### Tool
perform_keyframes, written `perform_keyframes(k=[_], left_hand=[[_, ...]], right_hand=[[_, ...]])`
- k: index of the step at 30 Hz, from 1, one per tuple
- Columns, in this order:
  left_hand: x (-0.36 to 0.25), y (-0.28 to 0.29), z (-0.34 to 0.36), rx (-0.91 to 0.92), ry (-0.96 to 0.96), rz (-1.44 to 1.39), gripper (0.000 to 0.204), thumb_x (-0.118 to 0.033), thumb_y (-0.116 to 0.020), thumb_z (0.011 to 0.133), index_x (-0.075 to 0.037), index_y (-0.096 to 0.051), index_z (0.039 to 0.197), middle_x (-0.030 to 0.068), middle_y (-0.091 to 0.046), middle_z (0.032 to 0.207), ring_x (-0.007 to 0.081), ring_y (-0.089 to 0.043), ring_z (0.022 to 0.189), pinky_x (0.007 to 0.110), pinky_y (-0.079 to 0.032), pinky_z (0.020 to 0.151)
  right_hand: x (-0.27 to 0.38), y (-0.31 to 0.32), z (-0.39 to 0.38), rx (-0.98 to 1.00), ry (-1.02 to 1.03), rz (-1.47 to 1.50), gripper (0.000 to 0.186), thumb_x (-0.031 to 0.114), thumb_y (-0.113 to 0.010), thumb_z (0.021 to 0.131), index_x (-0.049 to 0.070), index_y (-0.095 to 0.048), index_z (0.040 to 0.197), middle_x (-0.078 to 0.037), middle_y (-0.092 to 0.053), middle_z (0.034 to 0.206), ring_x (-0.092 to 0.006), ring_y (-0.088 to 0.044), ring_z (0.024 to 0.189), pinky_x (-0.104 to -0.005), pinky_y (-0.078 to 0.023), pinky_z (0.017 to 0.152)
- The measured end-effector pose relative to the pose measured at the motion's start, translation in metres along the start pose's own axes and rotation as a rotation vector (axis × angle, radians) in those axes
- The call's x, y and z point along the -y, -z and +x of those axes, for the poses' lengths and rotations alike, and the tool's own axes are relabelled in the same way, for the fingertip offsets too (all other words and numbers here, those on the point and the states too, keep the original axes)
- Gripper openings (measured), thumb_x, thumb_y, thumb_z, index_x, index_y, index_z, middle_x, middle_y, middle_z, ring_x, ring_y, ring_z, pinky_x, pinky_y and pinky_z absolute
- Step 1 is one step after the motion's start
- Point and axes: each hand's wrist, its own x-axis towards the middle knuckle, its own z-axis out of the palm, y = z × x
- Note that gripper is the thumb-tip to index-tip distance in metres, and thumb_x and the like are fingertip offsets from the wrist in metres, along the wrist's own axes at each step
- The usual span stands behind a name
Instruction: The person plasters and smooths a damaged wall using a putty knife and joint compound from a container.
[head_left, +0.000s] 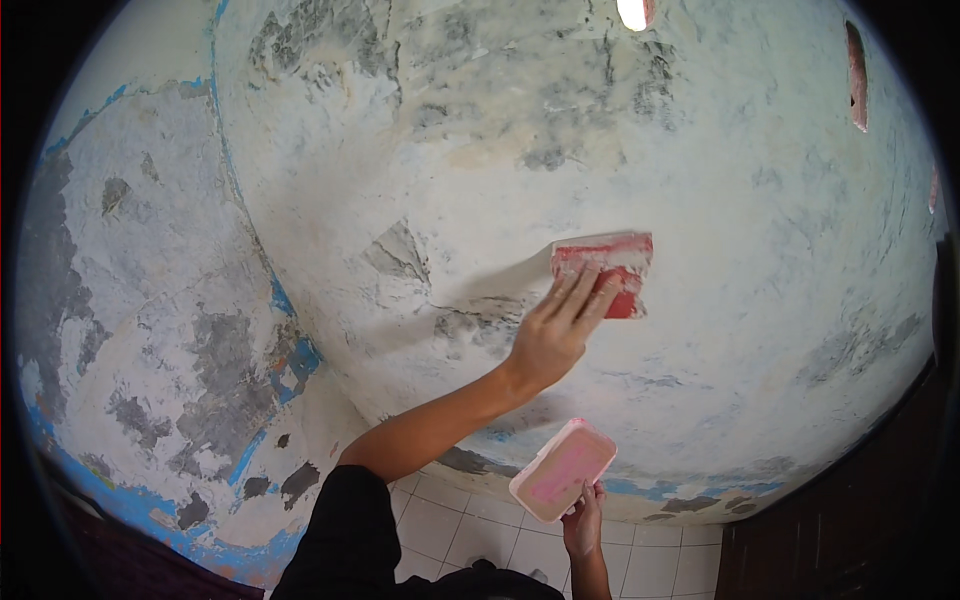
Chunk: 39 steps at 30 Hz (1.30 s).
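My left hand [560, 335] reaches up and presses a red plastic putty spreader [625, 280] against the wall [720, 330]. Its fingers lie over the spreader's face, which is smeared with whitish filler. Lower down, my right hand [584, 520] grips a shallow pink plastic tub [550, 488] by its near right edge. The tub is rectangular with rounded corners and has beige and pink smears inside. It is held away from the wall, above the floor. Pale filler coats the wall around the spreader, with grey rough patches to the left and above.
A side wall [190, 390] with peeling blue and grey paint meets this wall at a corner on the left. White floor tiles [490, 530] show below. A dark brown surface [830, 520] stands at lower right. Pinkish slots [857, 80] cut into the wall at upper right.
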Motion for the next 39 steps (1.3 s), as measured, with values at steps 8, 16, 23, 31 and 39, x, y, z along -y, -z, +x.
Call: perform_keyframes(k=[8, 16, 23, 31, 39], left_hand=[[0.062, -0.018, 0.007, -0.085, 0.037, 0.351, 0.065, 0.014, -0.056, 0.077, -0.002, -0.055, 0.139, 0.0239, -0.049, 0.145, 0.0372, -0.054, 0.13, 0.047, -0.049, 0.105], [0.024, 0.052, -0.011, -0.078, 0.36, -0.434, 0.058, 0.015, -0.048, 0.08, 0.003, -0.056, 0.137, 0.0232, -0.059, 0.136, 0.0314, -0.057, 0.128, 0.04, -0.045, 0.108], [0.129, 0.11, 0.1, -0.502, 0.314, 0.22, 0.059, 0.017, -0.046, 0.081, 0.002, -0.054, 0.138, 0.0175, -0.067, 0.125, 0.0257, -0.069, 0.109, 0.03, -0.057, 0.078], [0.09, 0.028, 0.159, -0.345, 0.296, 0.247, 0.073, 0.016, -0.055, 0.073, -0.004, -0.05, 0.143, 0.0206, -0.058, 0.138, 0.0286, -0.068, 0.112, 0.037, -0.058, 0.089], [0.029, 0.028, 0.126, -0.071, -0.03, 0.003, 0.062, 0.007, -0.059, 0.08, 0.005, -0.048, 0.141, 0.0291, -0.053, 0.138, 0.0409, -0.061, 0.118, 0.041, -0.054, 0.097]], right_hand=[[-0.002, 0.0, 0.004, 0.016, 0.027, -0.002, 0.056, 0.037, -0.061, 0.098, 0.01, -0.031, 0.137, -0.007, -0.046, 0.121, -0.0174, -0.051, 0.099, -0.0382, -0.05, 0.065], [-0.006, 0.004, 0.013, 0.042, 0.023, -0.002, 0.057, 0.036, -0.062, 0.098, 0.01, -0.03, 0.137, -0.008, -0.045, 0.12, -0.0183, -0.051, 0.1, -0.039, -0.05, 0.064], [0.005, -0.002, 0.008, 0.022, 0.039, -0.004, 0.057, 0.035, -0.062, 0.098, 0.01, -0.029, 0.138, -0.007, -0.046, 0.12, -0.019, -0.051, 0.101, -0.039, -0.05, 0.066], [0.001, -0.007, 0.008, -0.012, 0.065, 0.005, 0.058, 0.035, -0.062, 0.098, 0.008, -0.029, 0.138, -0.007, -0.046, 0.122, -0.0197, -0.052, 0.105, -0.04, -0.051, 0.069], [-0.001, 0.001, 0.02, -0.012, 0.084, 0.012, 0.06, 0.035, -0.062, 0.098, 0.007, -0.027, 0.139, -0.007, -0.045, 0.122, -0.0197, -0.052, 0.104, -0.0382, -0.052, 0.063]])
